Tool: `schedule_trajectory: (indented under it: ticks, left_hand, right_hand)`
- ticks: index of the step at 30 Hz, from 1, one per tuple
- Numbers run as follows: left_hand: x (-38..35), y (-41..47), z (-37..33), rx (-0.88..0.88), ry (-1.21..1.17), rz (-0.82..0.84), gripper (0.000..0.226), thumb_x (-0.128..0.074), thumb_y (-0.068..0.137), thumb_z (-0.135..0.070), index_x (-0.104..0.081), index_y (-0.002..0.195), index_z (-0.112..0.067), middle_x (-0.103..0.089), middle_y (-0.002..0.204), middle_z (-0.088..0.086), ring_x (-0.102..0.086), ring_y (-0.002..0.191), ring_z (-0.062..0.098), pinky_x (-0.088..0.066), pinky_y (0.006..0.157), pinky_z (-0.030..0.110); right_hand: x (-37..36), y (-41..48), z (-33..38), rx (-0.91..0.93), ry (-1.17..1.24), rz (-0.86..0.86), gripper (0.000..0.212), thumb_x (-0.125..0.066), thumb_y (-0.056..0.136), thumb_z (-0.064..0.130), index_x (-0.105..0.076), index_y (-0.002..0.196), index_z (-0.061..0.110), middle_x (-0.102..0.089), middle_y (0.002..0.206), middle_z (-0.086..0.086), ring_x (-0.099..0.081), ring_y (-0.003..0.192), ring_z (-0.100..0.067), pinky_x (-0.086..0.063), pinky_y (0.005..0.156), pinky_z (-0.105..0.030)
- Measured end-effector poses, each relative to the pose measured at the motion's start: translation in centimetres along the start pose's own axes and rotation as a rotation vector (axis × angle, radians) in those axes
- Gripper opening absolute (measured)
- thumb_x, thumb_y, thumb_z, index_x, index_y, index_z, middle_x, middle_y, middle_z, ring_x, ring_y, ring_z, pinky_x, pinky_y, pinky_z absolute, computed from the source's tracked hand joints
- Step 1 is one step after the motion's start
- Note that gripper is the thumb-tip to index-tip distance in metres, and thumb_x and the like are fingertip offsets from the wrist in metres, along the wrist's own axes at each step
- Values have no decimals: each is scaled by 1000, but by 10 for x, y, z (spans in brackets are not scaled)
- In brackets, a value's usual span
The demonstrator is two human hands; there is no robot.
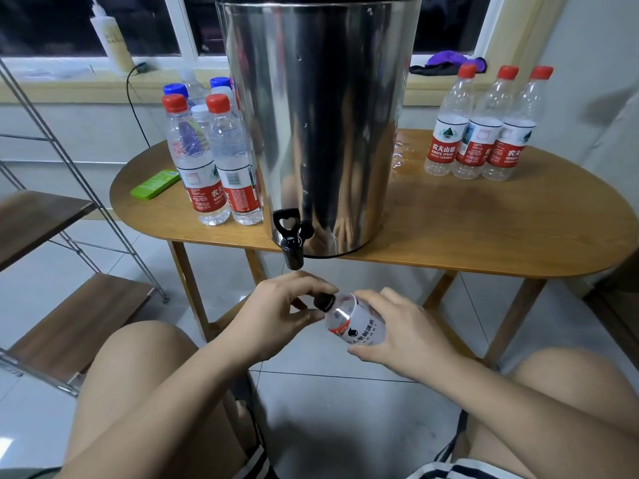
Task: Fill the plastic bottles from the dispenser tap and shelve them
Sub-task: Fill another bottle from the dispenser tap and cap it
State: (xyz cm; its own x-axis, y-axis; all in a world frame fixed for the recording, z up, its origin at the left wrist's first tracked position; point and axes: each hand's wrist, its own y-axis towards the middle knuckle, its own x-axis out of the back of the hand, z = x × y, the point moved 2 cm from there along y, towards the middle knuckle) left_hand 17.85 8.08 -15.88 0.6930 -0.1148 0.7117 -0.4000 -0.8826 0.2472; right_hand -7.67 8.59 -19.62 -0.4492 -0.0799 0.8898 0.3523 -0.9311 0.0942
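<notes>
A: Right hand [397,335] grips the bottle [356,323], tilted, just below the tap [292,242]; left hand [276,312] fingers [311,316] pinch its black cap [324,301].

B: If the mouth isn't under the tap, water hits the floor [328,392]. The loose cap could drop.

The dispenser [321,126] is made of polished, mirror-like steel, its tap [289,236] of glossy black plastic. The table [484,229] is finished in smooth, satin wood grain. Clear plastic is seen in the bottles [480,133], with glossy printed labels.
</notes>
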Motion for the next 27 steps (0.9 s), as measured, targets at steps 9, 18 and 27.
schedule_trajectory:
  ticks: [9, 18, 27]
  left_hand:
    - [1, 1, -1, 147, 107, -101, 27, -71, 98, -59, -75, 105, -34, -72, 96, -16, -65, 89, 4, -55, 74, 29]
    - [10, -2, 4, 41, -49, -14, 36, -84, 95, -27, -76, 129, -36, -72, 121, -25, -67, 114, 3, -55, 85, 18]
    - [13, 0, 13, 316, 110, -63, 42, -65, 97, -67, -75, 82, -29, -74, 69, -12, -69, 69, 0, -48, 59, 18]
  right_hand:
    - [-3, 2, 7, 52, 1, -37, 82, -81, 72, 72, -45, 143, 51, -48, 108, 18, -52, 104, -4, -55, 81, -34]
    - [-7, 9, 12, 29, -12, -28, 84, -81, 73, 72, -45, 145, 47, -49, 112, 17, -52, 108, -7, -54, 83, -35]
    - [-17, 14, 25, 49, -87, -12, 86, -79, 74, 72, -42, 148, 50, -46, 113, 17, -49, 115, -8, -48, 82, -32]
